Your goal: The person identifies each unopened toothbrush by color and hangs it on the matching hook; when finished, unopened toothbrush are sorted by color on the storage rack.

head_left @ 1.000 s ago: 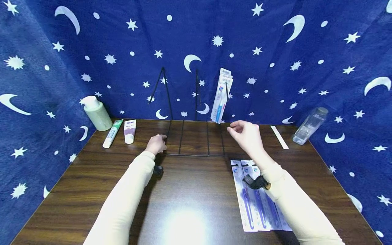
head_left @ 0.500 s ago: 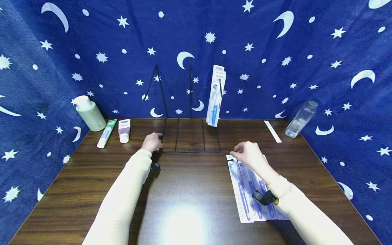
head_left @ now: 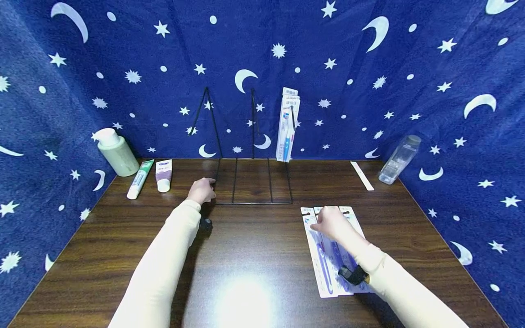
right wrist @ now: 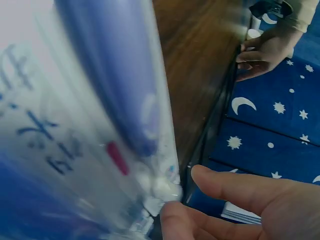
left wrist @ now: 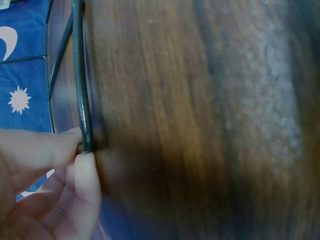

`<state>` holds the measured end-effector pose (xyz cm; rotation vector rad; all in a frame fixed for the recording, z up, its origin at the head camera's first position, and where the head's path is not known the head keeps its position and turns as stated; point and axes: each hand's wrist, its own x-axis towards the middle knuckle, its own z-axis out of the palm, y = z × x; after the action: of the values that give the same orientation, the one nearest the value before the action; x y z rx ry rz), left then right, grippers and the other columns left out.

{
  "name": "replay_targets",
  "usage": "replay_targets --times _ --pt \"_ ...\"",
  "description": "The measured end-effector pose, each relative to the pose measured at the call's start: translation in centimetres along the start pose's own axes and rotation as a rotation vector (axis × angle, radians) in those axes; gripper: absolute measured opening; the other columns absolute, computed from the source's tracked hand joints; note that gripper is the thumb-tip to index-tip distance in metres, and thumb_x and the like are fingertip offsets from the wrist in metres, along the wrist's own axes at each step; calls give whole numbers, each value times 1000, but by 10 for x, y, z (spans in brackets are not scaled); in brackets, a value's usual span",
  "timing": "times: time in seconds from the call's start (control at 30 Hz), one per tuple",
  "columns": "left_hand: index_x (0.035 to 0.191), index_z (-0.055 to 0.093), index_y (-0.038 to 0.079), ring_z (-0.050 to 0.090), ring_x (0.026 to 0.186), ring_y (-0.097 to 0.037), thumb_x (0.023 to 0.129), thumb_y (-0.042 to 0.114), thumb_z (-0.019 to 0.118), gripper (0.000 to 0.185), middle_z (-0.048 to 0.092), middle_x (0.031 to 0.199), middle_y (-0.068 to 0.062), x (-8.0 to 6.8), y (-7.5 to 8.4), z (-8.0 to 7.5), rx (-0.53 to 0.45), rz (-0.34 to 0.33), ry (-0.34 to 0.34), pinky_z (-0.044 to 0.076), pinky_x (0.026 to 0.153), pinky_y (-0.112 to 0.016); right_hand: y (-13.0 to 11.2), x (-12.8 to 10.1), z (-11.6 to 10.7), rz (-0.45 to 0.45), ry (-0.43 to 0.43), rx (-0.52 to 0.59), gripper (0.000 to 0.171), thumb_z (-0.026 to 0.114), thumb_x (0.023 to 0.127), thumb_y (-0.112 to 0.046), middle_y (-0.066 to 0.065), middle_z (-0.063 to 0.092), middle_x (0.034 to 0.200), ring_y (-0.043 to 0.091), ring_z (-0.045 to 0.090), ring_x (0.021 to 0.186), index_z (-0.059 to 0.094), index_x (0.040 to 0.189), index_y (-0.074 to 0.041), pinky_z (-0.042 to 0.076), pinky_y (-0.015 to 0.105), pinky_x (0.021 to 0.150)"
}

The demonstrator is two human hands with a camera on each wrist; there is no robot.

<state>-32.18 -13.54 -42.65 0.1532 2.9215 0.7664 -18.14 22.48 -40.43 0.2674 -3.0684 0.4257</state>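
Note:
A black wire rack [head_left: 254, 203] stands at the back of the wooden table [head_left: 254, 255]. Toothbrush packs [head_left: 288, 125] hang from its right hook. My left hand [head_left: 201, 190] pinches the rack's front left base wire [left wrist: 82, 90] between thumb and fingers [left wrist: 65, 145]. Several more toothbrush packs [head_left: 324, 259] lie flat side by side at the right. My right hand [head_left: 328, 222] rests on their top ends with loosely curled fingers. In the right wrist view a fingertip [right wrist: 175, 220] touches the end of a pack [right wrist: 100, 100], with the thumb held apart from it.
At the back left stand a pale green bottle [head_left: 115, 151], a green-and-white tube [head_left: 139, 178] and a purple-and-white tube [head_left: 163, 175]. A white strip [head_left: 362, 175] and a clear bottle [head_left: 399, 159] are at the back right. Blue star cloth walls the table on three sides.
My right hand has come down from near the hanging packs to the packs lying on the table. The left hand has stayed on the rack's base.

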Motion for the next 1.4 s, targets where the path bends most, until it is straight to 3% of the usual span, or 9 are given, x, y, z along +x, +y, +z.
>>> replay_targets --times 0.13,0.4,0.67,0.83,1.07,1.27,1.4 --pt "128 54 -5 69 73 -25 74 0 59 54 69 94 -14 -2 -1 -1 11 -6 6 52 84 -37 1 1 7 -23 20 -29 39 78 71 -16 -4 42 47 11 36 47 50 45 -9 37 27 50" --pt "130 53 -4 68 82 -28 74 0 60 56 68 97 -14 -1 2 -2 15 -18 -17 52 84 -37 2 3 12 62 -11 15 29 77 72 -11 -2 48 50 12 41 46 55 53 -8 37 25 45" --pt "130 53 -4 69 73 -23 74 0 60 57 68 99 -14 -2 1 -1 15 -23 -13 51 83 -36 1 3 4 -3 46 65 25 73 75 -10 -2 53 42 9 46 39 63 52 -7 44 28 49" --pt "130 53 -3 69 70 -21 74 0 60 57 68 98 -14 -2 1 0 11 -29 -12 52 83 -36 -4 4 -11 -9 133 124 20 71 77 -11 -2 57 47 10 51 42 63 59 -6 49 31 51" --pt "130 53 -4 69 75 -23 75 -1 59 55 68 97 -14 -3 3 0 -4 -29 -3 54 80 -34 -17 -1 -26 -59 309 151 13 73 74 -10 0 60 57 11 50 51 65 65 -6 46 30 51" --pt "129 53 -5 69 72 -23 73 -2 60 57 68 96 -15 -3 3 -1 -9 -24 -2 53 81 -35 -41 -8 -42 -85 438 237 10 72 76 -13 -1 61 60 8 52 53 66 70 -8 44 25 49" --pt "129 53 -5 68 65 -20 72 -2 60 58 69 96 -15 -3 3 -1 -13 -19 3 53 82 -35 -61 -6 -51 -171 552 313 8 73 75 -10 1 64 62 9 57 54 67 73 -6 50 25 52"
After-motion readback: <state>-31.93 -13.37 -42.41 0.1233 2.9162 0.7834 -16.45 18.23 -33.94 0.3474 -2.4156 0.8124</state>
